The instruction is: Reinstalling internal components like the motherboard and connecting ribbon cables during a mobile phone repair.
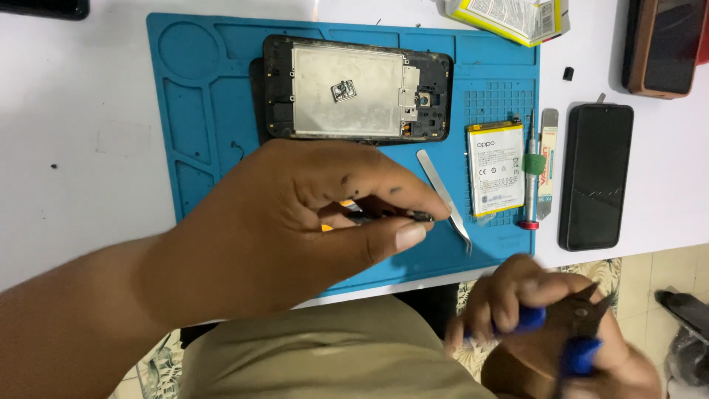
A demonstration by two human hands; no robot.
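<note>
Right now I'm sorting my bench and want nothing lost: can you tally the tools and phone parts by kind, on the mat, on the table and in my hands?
Opened phone frame: 1
Battery: 1
Tweezers: 1
Screwdriver: 1
Flat pry tool: 1
Black phone: 1
Phone in brown case: 1
Small dark part in left hand: 1
Blue-handled pliers in right hand: 1
Total: 9

**What the view hides or cuts off**

The right hand [550,325] and its blue-handled cutters [572,332] are motion-blurred at lower right, so how the tips stand cannot be told. The left hand [295,222] covers most of the thin dark part [391,216] it pinches (only one end shows). The frame's edges crop a yellow packet [517,16] at top and a brown-cased phone [665,48] at upper right.
</note>
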